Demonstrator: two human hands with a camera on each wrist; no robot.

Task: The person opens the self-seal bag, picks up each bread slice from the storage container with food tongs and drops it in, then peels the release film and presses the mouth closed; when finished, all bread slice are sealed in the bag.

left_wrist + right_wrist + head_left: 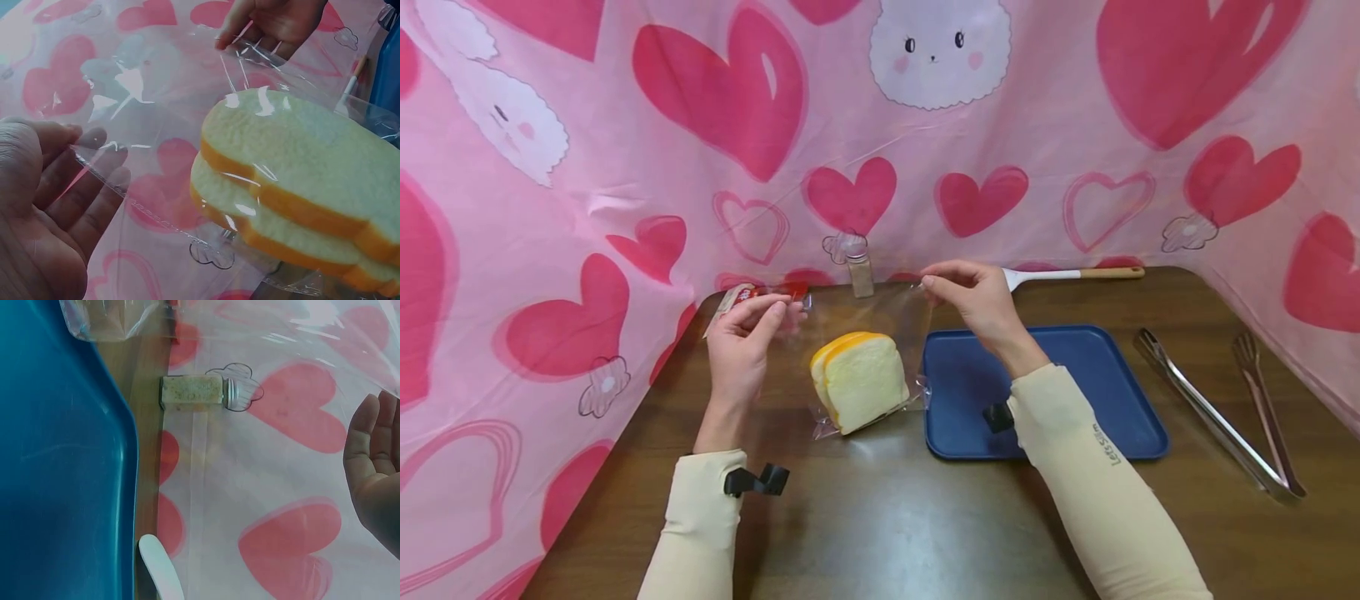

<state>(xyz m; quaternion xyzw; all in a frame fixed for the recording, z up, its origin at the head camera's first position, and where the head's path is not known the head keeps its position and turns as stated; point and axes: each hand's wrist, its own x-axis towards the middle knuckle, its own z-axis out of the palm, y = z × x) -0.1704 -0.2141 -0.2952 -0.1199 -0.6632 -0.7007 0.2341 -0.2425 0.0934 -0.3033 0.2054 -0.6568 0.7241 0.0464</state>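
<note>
Two slices of bread (pixel 867 379) with orange crusts stand together inside a clear plastic bag (pixel 895 312), near the middle of the table. My left hand (pixel 741 337) pinches the bag's upper left corner between thumb and fingers. Up at the opposite corner, my right hand (pixel 981 304) pinches the plastic too, so the bag spreads between both hands. In the left wrist view the slices of bread (pixel 300 169) lie one against the other behind shiny film, and the left hand's (pixel 56 206) thumb and forefinger meet on the film's edge.
To the right lies a blue tray (pixel 1075 392), partly under the right forearm. Metal tongs (pixel 1213 417) rest beyond it. A white spatula with a wooden handle (pixel 1075 273) lies along the back edge, near a seasoning jar (pixel 860 271). A red and white package (pixel 737 296) sits behind the left hand.
</note>
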